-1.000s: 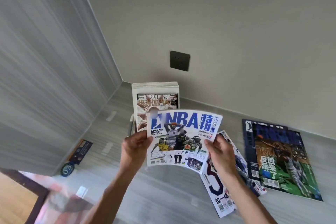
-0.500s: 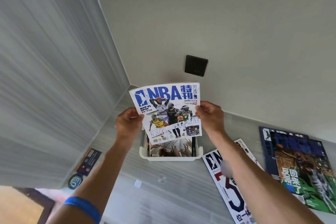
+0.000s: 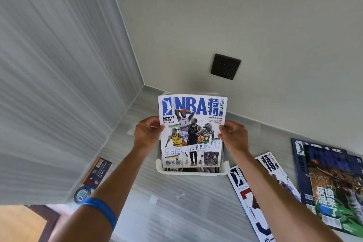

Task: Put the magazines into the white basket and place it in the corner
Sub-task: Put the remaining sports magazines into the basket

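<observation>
A white NBA magazine (image 3: 191, 129) stands upright with its lower edge inside the white basket (image 3: 192, 172). My left hand (image 3: 147, 132) grips its left edge and my right hand (image 3: 233, 135) grips its right edge. Other magazines stand behind it in the basket, mostly hidden. The basket sits on the grey surface a little out from the corner of the two walls. To the right, a white magazine (image 3: 261, 192) lies flat, partly under my right forearm. Two dark magazines (image 3: 334, 182) lie stacked further right.
A dark wall socket (image 3: 225, 66) sits on the back wall above the basket. A dark card (image 3: 97, 170) and a round blue badge (image 3: 82, 195) lie by the left wall. The surface's edge and a wooden floor (image 3: 17, 224) show at bottom left.
Both hands carried the NBA magazine from above the flat magazines over to the basket and lowered it in front of the ones standing there. It now covers them.
</observation>
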